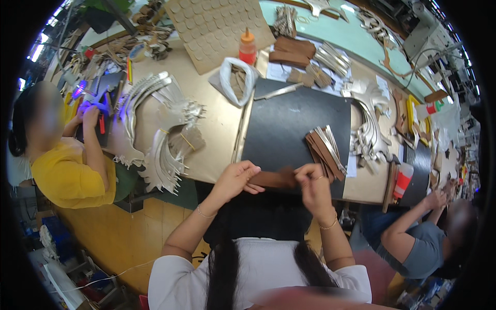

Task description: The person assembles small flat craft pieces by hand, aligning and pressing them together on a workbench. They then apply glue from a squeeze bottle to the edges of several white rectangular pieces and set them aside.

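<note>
A brown leather strip (271, 180) stretches between my two hands at the near edge of the black work mat (289, 124). My left hand (238, 178) pinches its left end between thumb and fingers. At the other end, the fingers of my right hand (313, 185) are closed on the strip, which is blurred there. Just past my right hand lies a fanned stack of brown leather strips (321, 154), with silvery strips (333, 145) along its right side. A long silvery strip (279, 91) rests across the mat's far edge.
Silvery cut leather pieces (155, 113) are heaped to the left, with more silvery pieces (368, 121) to the right. An open white bag (235, 80) and an orange-capped bottle (247, 47) stand beyond. Co-workers sit on both sides, one in a yellow shirt (77, 173).
</note>
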`<state>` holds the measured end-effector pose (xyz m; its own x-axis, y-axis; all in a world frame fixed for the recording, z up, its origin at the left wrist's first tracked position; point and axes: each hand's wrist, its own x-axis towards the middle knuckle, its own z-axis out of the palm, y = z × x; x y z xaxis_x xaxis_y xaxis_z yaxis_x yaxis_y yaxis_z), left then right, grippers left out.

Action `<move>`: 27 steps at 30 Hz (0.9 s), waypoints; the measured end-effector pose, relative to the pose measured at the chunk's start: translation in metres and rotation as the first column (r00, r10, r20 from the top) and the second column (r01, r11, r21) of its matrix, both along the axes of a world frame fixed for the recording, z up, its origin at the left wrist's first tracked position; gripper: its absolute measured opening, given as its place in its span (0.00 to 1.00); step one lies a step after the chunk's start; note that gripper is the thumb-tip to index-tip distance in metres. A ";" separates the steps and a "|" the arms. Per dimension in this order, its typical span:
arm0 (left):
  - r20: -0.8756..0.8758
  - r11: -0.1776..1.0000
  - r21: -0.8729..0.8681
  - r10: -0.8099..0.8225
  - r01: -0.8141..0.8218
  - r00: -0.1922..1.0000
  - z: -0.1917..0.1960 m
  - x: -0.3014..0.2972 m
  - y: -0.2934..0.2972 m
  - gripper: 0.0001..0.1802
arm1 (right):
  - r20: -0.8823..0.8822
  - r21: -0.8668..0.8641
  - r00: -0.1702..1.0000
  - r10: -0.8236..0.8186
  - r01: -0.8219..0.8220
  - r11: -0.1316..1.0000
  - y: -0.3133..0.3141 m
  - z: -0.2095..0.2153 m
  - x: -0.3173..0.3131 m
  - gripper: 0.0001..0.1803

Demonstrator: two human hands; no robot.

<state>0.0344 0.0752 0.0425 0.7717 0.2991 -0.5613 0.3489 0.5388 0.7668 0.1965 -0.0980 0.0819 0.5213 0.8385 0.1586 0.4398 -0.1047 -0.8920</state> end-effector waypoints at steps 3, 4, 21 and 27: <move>-0.184 0.895 0.405 -0.120 0.187 0.976 -0.001 -0.004 0.002 0.14 | -0.439 0.129 0.879 -0.186 0.267 0.955 -0.008 0.011 0.017 0.03; -0.186 0.876 0.462 -0.055 0.136 0.981 -0.001 -0.004 0.000 0.13 | -0.299 0.153 0.928 -0.222 0.276 0.949 -0.008 0.015 0.025 0.03; 0.085 0.102 0.991 0.000 -0.085 0.996 -0.005 0.010 0.010 0.15 | 0.754 -0.177 0.616 0.229 -0.146 0.973 0.149 -0.005 0.079 0.09; 0.037 0.023 0.999 -0.213 -0.033 0.976 -0.008 0.009 -0.004 0.19 | 0.903 -0.240 0.304 0.302 -0.226 0.944 0.211 -0.037 0.092 0.07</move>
<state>0.0436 0.0709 0.0348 0.8633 0.3911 0.3191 0.1591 -0.8109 0.5632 0.2883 0.1134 0.0446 -0.1776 0.9285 0.3260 0.9829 0.1510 0.1055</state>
